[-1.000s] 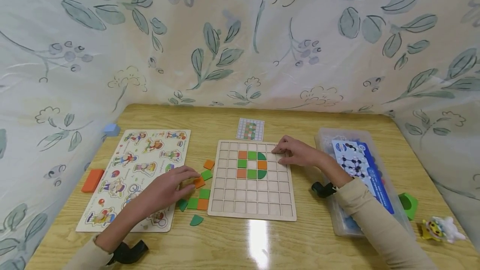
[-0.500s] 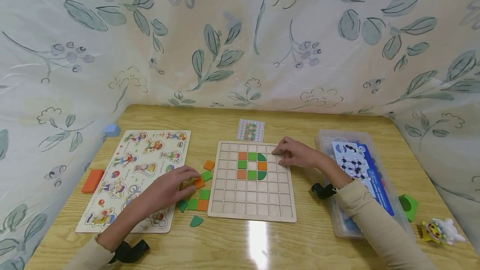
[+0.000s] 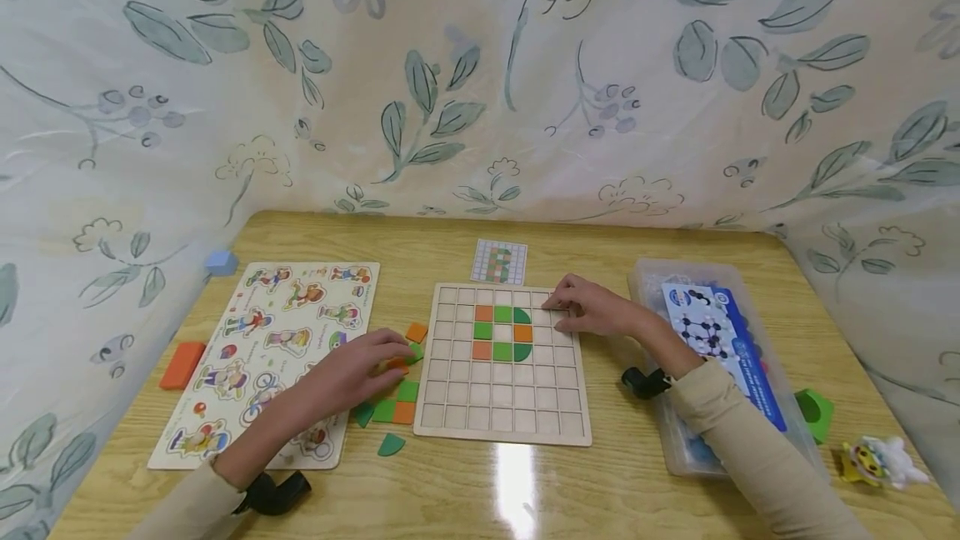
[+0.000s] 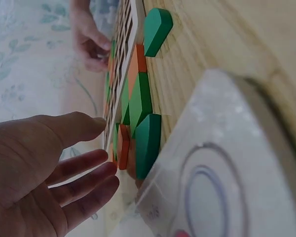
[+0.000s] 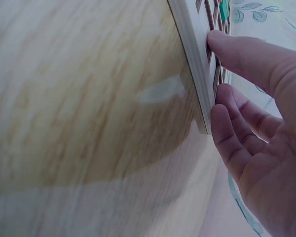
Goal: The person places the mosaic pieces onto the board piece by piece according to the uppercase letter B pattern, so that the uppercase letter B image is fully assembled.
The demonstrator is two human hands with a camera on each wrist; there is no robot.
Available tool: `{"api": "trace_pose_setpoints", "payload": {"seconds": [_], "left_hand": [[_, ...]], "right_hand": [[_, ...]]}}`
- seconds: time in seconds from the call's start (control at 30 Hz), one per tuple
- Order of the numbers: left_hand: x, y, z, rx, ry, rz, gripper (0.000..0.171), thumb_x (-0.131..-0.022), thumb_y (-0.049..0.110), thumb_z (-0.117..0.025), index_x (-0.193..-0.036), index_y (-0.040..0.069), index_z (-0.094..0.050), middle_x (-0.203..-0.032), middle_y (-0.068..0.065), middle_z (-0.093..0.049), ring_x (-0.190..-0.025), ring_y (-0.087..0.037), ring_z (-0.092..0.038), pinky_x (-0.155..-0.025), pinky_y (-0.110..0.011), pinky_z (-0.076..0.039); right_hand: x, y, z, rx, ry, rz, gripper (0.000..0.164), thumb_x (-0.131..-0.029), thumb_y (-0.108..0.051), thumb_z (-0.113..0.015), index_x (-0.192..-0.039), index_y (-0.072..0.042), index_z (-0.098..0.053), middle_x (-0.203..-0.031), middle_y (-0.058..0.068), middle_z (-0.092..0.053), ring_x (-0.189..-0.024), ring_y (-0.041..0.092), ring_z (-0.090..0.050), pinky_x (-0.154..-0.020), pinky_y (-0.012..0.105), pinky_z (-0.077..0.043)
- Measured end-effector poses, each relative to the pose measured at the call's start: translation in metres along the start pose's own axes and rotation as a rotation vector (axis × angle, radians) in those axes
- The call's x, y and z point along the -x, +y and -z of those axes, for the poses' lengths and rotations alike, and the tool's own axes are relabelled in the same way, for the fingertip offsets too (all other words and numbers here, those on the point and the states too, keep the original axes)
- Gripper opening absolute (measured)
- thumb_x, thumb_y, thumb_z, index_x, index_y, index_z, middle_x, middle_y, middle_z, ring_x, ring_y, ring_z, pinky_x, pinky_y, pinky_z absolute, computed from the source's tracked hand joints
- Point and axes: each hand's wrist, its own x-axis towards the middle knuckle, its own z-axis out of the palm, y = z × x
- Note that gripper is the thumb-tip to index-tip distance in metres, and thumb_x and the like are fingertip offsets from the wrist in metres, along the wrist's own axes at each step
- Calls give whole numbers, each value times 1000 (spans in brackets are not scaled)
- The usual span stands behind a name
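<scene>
The picture puzzle (image 3: 255, 348) occupies the left side of the counter (image 3: 435, 490). The left hand (image 3: 360, 369), fingers loosely spread, is positioned at the loose tiles (image 3: 407, 392); contact cannot be determined. The grid board (image 3: 502, 407) lies mid-counter, seated tiles (image 3: 502, 349) nearer its far edge. The right hand (image 3: 592, 307), thumb and fingers apart, rests at its far right corner. The plastic box (image 3: 693, 452) lies toward the counter's right edge.

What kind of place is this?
Probably a children's play or learning table, though I can't tell whether it's in a home or classroom. The clues are the wooden grid board with coloured tiles, and the illustrated picture puzzle.
</scene>
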Motion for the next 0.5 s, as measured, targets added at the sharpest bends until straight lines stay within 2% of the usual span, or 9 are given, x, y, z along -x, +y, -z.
{"api": "trace_pose_setpoints", "payload": {"seconds": [0.3,0.5], "left_hand": [[-13,2,-2,-26,-57,-10,23,-92,17,-66,-114,13,-71,-116,-5,-65,-99,-18,-65,-79,-32,-54],[-17,4,-1,-61,-82,-16,21,-92,18,-66,-112,14,-73,-116,-6,-64,-98,-20,-64,-80,-33,-54]], "right_hand": [[0,0,0,3,-3,-9,32,-89,-13,-69,-121,-9,-66,-109,9,-52,-90,17,-47,-76,26,-43],[2,-3,1,11,5,16,32,-89,-13,-69,-120,-6,-66,-108,11,-52,-89,18,-48,-77,28,-45]]}}
